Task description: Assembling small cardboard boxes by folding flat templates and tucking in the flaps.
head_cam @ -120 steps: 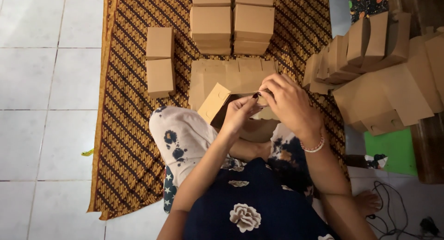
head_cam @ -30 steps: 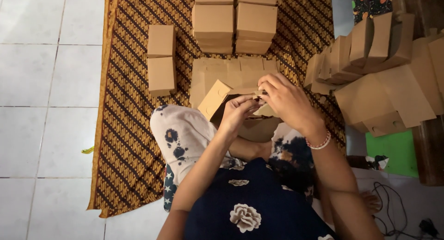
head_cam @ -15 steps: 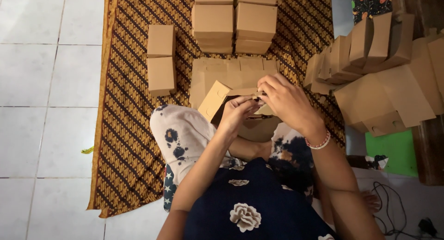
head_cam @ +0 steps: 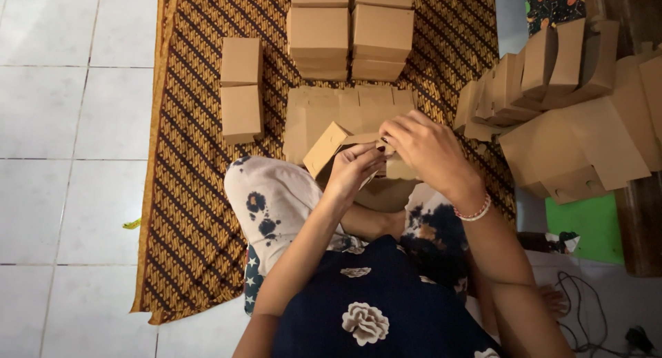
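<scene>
A small brown cardboard box (head_cam: pixel 329 146), half folded, is gripped by the left hand (head_cam: pixel 353 166) and pinched at its flap by the right hand (head_cam: pixel 424 148). Flat box blanks (head_cam: pixel 331 106) lie just beyond the hands; folded boxes (head_cam: pixel 241 89) are stood farther left.

Single head camera looking steeply down from above, close over the lap; patterned cloth (head_cam: pixel 207 192) filling frame center, tiled floor (head_cam: pixel 62 124) running along left.

Patterned cloth (head_cam: pixel 200 192) on tiled floor (head_cam: pixel 62 124), boxes (head_cam: pixel 241 89) atop
</scene>
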